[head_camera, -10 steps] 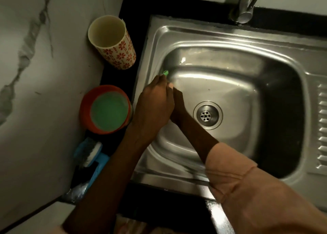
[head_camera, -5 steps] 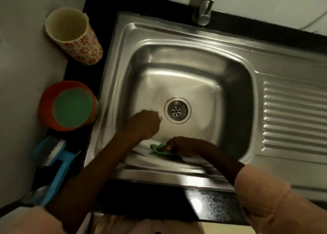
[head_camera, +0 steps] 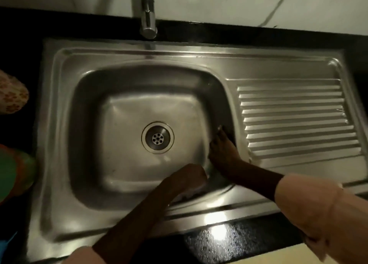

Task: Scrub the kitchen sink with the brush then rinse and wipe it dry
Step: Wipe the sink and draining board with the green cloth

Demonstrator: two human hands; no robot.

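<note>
Right hand [head_camera: 220, 146] is pressed against the sink's [head_camera: 127, 80] right wall, probably to work that corner; can't tell what it's holding. Left hand [head_camera: 191, 177] sits clenched just beside it at the near wall, apparently empty. No brush in view, drain [head_camera: 157, 137] left of both.

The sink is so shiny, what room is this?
Most likely a kitchen. The steel sink has a ribbed draining board beside its basin, a tap stands over it, and it is set in a dark stone counter. Both hands are down in the basin.
</note>
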